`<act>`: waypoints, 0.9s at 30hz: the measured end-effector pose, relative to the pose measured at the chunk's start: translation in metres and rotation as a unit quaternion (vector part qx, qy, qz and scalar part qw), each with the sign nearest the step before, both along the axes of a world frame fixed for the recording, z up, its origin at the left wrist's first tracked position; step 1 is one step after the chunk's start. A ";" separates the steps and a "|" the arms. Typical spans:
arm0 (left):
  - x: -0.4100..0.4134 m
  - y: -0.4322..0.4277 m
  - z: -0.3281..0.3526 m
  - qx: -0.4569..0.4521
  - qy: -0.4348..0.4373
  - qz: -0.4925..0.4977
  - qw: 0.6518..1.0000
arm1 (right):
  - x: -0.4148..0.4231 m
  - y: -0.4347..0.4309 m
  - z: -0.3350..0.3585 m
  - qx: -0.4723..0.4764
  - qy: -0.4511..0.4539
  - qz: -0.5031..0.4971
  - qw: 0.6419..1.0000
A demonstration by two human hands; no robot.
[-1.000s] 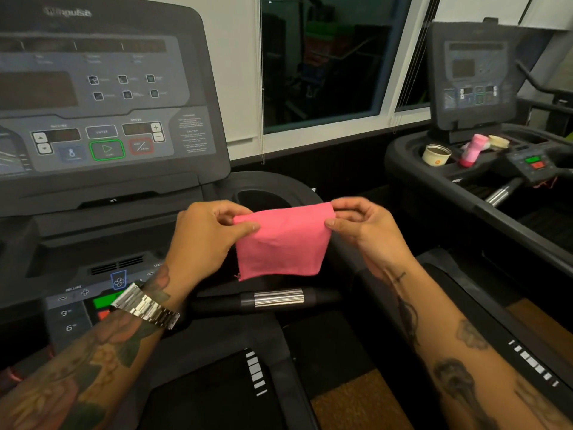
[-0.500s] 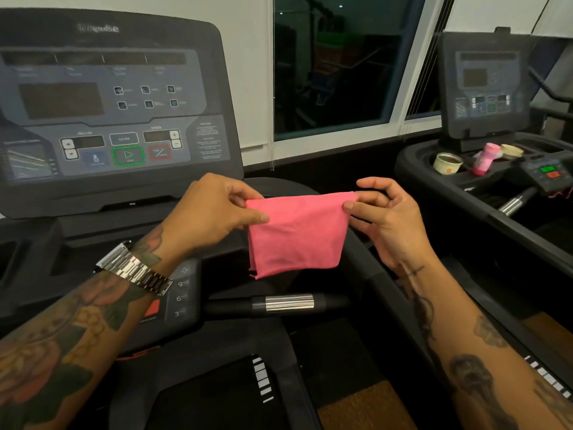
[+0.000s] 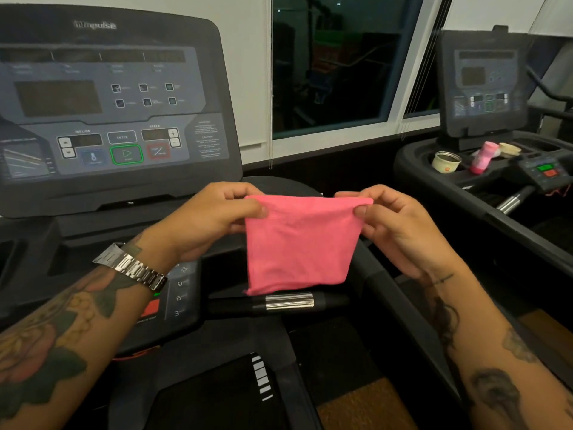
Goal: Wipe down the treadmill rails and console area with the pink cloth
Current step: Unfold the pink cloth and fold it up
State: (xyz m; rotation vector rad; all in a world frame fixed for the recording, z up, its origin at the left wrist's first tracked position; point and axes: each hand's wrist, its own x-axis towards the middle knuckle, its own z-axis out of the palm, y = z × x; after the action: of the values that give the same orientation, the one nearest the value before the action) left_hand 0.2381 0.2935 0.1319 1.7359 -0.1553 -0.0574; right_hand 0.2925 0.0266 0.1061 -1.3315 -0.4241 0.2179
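A pink cloth [image 3: 299,243] hangs folded in the air in front of the treadmill console [image 3: 108,113]. My left hand [image 3: 214,218] pinches its upper left corner and my right hand [image 3: 393,225] pinches its upper right corner, stretching the top edge flat between them. The cloth's lower edge hangs just above the black handlebar with a silver grip sensor [image 3: 290,301]. The right side rail [image 3: 390,293] runs down below my right wrist. A lower control panel [image 3: 173,293] with number keys sits under my left wrist.
A second treadmill [image 3: 483,88] stands to the right, its tray holding a paper cup [image 3: 446,161], a pink bottle [image 3: 483,156] and a lid. A dark window [image 3: 335,63] fills the wall behind. The treadmill belt [image 3: 223,398] lies below.
Both hands have stayed on the cloth's top corners and pulled it a little wider and flatter. The view has shifted slightly, raising the hands toward the console.
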 end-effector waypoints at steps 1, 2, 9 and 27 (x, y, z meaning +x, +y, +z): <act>0.000 -0.001 -0.002 -0.053 0.024 -0.013 0.998 | -0.003 0.001 0.003 0.015 0.018 0.035 0.999; 0.001 -0.002 -0.004 -0.102 0.050 -0.022 0.993 | -0.004 0.003 0.003 0.017 0.031 0.056 0.998; 0.009 -0.011 -0.045 -0.275 0.184 0.036 0.943 | -0.005 0.016 -0.022 -0.030 0.137 -0.010 0.990; -0.006 -0.013 -0.084 -0.227 0.213 -0.008 0.950 | -0.012 0.009 -0.075 0.086 0.320 -0.002 0.943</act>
State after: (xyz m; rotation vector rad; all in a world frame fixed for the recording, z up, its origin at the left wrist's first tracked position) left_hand 0.2325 0.2803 0.0480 1.2285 0.1287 -0.3779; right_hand 0.2804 0.0361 0.0307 -1.0182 0.1114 0.5761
